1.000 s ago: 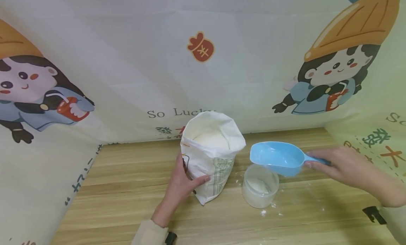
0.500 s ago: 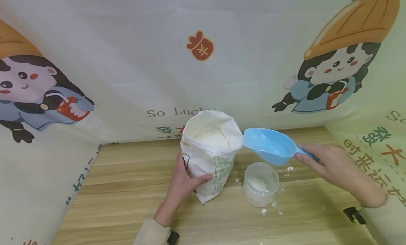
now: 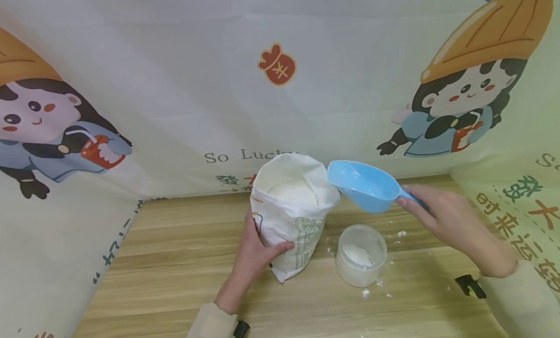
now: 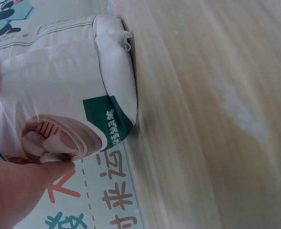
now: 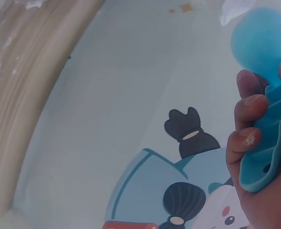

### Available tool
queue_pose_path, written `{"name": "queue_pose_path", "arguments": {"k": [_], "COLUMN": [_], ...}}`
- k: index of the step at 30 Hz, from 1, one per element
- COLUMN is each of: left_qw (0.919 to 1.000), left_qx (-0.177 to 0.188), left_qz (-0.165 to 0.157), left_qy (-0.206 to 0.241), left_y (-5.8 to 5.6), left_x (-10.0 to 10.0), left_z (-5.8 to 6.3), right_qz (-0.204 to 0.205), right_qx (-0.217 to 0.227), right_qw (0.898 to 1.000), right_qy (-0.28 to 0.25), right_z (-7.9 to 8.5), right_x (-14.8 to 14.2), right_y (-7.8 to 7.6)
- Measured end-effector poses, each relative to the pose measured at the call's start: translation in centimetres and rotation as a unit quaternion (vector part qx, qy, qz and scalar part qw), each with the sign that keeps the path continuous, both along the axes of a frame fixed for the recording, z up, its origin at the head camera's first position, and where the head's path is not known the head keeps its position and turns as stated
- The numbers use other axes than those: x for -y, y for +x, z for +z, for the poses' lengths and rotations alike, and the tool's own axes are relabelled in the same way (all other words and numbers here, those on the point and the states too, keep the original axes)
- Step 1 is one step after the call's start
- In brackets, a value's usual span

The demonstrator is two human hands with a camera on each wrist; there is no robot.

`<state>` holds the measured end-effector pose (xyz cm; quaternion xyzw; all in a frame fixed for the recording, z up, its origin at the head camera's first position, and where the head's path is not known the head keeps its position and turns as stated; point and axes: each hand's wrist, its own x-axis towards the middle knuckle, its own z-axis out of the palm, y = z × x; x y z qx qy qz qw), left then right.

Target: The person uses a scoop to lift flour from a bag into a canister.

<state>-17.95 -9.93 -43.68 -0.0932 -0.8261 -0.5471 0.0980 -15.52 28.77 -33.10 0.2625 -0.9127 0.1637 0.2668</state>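
Observation:
My left hand (image 3: 255,250) grips the lower left side of a white bag of flour (image 3: 293,231), its thumb across the front. The bag stands upright with its top open, and white powder (image 3: 293,192) shows inside. In my right hand (image 3: 446,216) is a blue scoop (image 3: 367,185), gripped by its handle; fingers curl round that handle (image 5: 269,138) in the right wrist view. The scoop's tip is at the bag's right rim; whether they touch I cannot tell. Below the scoop stands a clear round tub (image 3: 360,267) with some white powder in it.
Bits of spilled powder (image 3: 365,293) lie round the tub on the wooden table (image 3: 175,260). A printed cloth backdrop (image 3: 197,85) with cartoon figures rises behind the table and along both sides.
My right hand has carried the scoop up and to the left, from above the tub to the bag's rim. The left hand and the bag have hardly moved.

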Motion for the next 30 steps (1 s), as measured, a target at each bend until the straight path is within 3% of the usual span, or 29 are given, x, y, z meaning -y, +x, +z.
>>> {"name": "queue_pose_path", "arguments": {"k": [13, 30], "left_qw": [0.9999, 0.9997], "left_qx": [0.008, 0.012], "left_qz": [-0.004, -0.003], "left_qy": [-0.005, -0.022], "left_y": [0.0, 0.1], "left_x": [0.0, 0.1], "left_z": [0.0, 0.4], "right_qz": [0.022, 0.057], "right_qx": [-0.017, -0.126], "right_qw": [1.0, 0.988], "right_qy": [0.0, 0.072], "right_z": [1.6, 5.6], "right_x": [1.9, 3.8], "right_y": [-0.9, -2.0]}}
